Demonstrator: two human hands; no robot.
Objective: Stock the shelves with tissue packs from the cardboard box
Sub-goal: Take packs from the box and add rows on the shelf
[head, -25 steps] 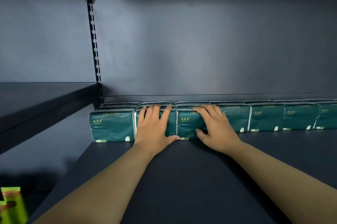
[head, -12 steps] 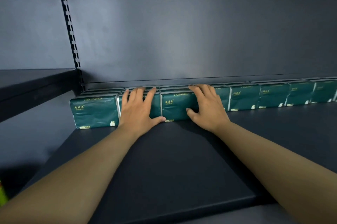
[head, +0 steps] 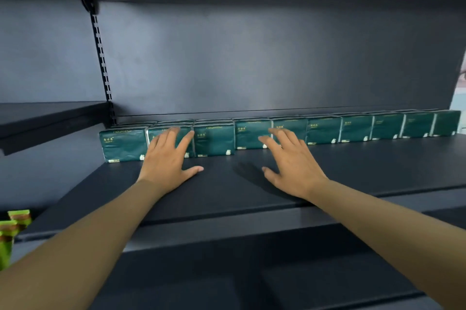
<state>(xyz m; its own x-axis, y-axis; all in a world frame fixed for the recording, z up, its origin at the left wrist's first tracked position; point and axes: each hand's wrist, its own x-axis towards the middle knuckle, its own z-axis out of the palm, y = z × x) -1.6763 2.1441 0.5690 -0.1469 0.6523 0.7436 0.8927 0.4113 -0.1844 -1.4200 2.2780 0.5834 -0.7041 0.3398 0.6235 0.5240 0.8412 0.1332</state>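
Gold print on packs (head: 214, 142) unreadable

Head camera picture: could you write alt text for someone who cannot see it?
Two bare hands, left hand and right hand, reach open-fingered toward a row of dark green tissue packs standing along the back of a dark metal shelf. The three leftmost packs sit further forward than the others. Green packages show at the lower left edge.

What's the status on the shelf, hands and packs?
Left hand open, right hand open, both empty, above the shelf. Green tissue packs upright in a row along the back. Cardboard box out of view; nothing in the way.
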